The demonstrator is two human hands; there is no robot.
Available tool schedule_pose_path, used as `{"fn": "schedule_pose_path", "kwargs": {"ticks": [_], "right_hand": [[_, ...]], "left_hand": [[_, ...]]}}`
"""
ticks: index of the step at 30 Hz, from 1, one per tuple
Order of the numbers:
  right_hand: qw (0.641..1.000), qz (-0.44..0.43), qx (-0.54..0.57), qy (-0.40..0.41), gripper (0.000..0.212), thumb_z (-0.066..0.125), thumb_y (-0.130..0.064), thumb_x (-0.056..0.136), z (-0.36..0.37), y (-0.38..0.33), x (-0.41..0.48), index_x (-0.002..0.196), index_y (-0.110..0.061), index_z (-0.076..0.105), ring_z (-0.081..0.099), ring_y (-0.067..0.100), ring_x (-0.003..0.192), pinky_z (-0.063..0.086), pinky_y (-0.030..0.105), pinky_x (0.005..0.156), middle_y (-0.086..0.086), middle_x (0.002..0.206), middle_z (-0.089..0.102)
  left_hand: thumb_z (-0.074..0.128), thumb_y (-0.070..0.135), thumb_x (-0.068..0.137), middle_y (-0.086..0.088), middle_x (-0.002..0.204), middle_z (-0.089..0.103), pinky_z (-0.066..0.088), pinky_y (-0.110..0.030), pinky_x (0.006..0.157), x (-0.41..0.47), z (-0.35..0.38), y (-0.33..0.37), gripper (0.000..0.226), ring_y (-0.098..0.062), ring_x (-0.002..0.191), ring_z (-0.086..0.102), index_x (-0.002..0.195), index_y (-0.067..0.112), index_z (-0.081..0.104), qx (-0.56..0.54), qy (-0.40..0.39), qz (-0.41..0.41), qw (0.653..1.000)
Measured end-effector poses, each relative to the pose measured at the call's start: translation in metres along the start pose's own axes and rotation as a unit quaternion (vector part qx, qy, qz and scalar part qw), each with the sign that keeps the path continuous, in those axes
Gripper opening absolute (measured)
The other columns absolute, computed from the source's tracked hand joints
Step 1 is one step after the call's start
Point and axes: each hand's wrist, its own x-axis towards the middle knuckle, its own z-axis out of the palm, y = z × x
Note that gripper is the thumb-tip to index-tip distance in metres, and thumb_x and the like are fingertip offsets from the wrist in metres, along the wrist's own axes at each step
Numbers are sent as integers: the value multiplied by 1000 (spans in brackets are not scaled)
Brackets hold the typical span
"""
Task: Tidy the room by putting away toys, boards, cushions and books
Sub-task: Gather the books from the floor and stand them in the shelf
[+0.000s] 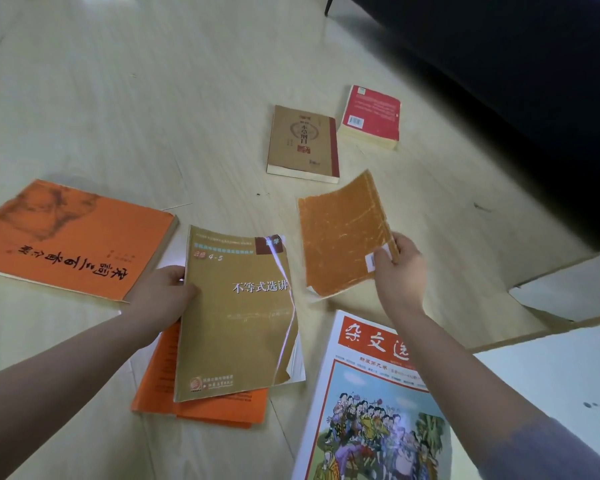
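Orange book (340, 237) — right hand (400, 271) pinches edge.

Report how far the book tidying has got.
Done: nothing visibly put away. In hand: the left hand grips the tan textbook, which lies over orange booklets; the right hand pinches the worn orange book. Left on the floor: large orange book, brown book, red book, magazine.

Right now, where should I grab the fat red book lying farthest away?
Take the red book by its thick near edge, where the cream pages show, coming from your side: thumb on the cover, fingers slid under. It lies flat on the floor, clear of the brown book, so that edge is open.
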Motion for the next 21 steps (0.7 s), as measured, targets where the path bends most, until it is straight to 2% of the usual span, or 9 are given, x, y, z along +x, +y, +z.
{"fn": "schedule_pose_path", "kwargs": {"ticks": [3,5,7,9,12,14,16,18,21], "right_hand": [[991,-129,6,28,25,51,-12,90,-16,-24,-12,104,-26,67,54,9,56,41,26,55,-10,66,62],[977,-210,0,31,32,53,-11,90,-19,-35,-24,115,-23,69,53,11,56,44,26,58,-4,69,65],[961,-272,-25,35,35,54,-5,88,-19,-40,-35,117,-18,69,56,3,64,46,21,63,-4,78,71],[953,-300,-21,40,34,55,-3,89,-23,-45,-44,118,-14,69,50,-7,59,39,11,61,-13,70,65],[940,-332,32,68,30,56,-1,92,-38,-55,-53,120,-10,65,45,-12,53,29,1,60,-29,68,44],[924,-373,51,67,29,58,-2,91,-45,-66,-69,119,-9,64,48,-17,59,32,0,61,-29,77,49],[911,-410,39,23,34,59,1,87,-44,-73,-90,118,-11,66,58,-16,72,41,3,64,-22,93,63],[894,-446,-16,-47,48,60,3,81,-33,-71,-107,124,-18,64,66,-5,90,53,15,70,-16,115,65],[878,-445,-91,-149,46,58,-5,82,-13,-48,-121,126,-18,63,67,3,97,53,17,77,-8,119,69]], "left_hand": [[53,10,89,-15,94,69,54,-51,85,-3,1,7,16,-38,89,65,83,22,62,34,9,20,999],[54,11,89,-13,94,68,54,-49,84,-5,3,10,16,-34,90,64,80,22,61,36,12,16,999],[54,11,90,-14,95,67,53,-46,83,-5,3,11,12,-33,91,64,83,15,62,32,9,7,999],[54,9,89,-16,96,68,54,-46,81,-7,1,8,10,-34,89,64,87,9,64,24,9,4,1000],[53,8,89,-15,94,67,55,-44,81,-11,-1,4,12,-33,86,64,82,13,62,8,8,3,1000],[55,8,89,-14,95,68,54,-49,86,-13,-3,2,14,-34,90,65,81,16,62,-22,0,-9,1000],[54,5,89,-16,97,68,53,-52,87,-14,-5,-1,14,-37,94,65,83,14,63,-72,-15,-25,997],[52,1,90,-21,102,67,54,-52,86,-12,-6,-2,13,-39,94,65,88,9,63,-128,-34,-36,991],[52,1,93,-24,105,66,59,-40,70,-11,-5,-2,12,-34,87,67,99,1,61,-170,-49,-36,983]]}}
